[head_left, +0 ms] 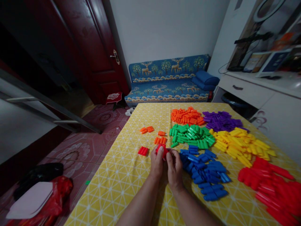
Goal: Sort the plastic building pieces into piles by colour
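One red piece (161, 150) was grasped by the fingers of both hands, left (157, 164) and right (174, 166); one red cluster (143, 151) lay at nine o'clock.

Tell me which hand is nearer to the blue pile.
Right: the right hand is close beside the blue pile; the left hand is farther from it, beyond the right hand.

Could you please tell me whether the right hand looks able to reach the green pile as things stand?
Probably yes: the green pile lies just beyond the right hand, with bare cloth between and the blue pile to the right. The hand seems occupied, though, holding red pieces with the left hand.
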Available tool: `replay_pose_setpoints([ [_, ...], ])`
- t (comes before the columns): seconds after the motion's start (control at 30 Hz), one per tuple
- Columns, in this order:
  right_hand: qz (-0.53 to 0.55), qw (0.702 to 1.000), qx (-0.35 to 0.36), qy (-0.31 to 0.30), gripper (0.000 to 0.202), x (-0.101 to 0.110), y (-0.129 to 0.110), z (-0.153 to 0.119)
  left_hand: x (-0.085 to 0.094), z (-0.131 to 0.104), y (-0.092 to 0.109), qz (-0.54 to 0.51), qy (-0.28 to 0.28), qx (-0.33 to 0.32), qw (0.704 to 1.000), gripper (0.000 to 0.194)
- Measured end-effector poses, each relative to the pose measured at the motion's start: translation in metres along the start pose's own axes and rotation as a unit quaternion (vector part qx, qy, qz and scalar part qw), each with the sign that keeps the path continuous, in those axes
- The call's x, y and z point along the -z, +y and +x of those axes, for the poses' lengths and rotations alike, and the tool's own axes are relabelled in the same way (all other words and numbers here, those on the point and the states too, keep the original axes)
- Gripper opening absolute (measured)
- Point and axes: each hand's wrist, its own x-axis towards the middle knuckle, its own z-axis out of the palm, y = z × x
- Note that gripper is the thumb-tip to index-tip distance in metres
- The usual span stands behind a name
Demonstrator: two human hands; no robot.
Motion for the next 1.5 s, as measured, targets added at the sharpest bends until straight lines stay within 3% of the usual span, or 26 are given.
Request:
replay_pose_setpoints([
  [0.37, -0.024, 0.998, 0.05, 0.037, 0.037, 0.0035, 0.0013, 0.002, -0.0038, -0.0001, 0.0018, 0.1, -0.031, -0.021, 0.994, 0.022],
  [0.77, 0.039, 0.997, -0.004, 0.06, 0.033, 0.0022, -0.0013, 0.0012, -0.0025, -0.0049, 0.0026, 0.08, -0.099, 0.0, 0.992, 0.036],
  [1.03, 0.006, 0.998, 0.021, 0.059, 0.032, 0.0038, 0.0015, 0.0035, -0.0014, -0.005, -0.0002, 0.108, -0.095, -0.007, 0.99, 0.041],
  [1.5, 0.027, 0.999, -0.004, 0.028, 0.04, 0.0031, 0.007, 0.002, -0.0014, -0.0037, 0.0005, 0.124, -0.121, -0.021, 0.985, 0.036],
])
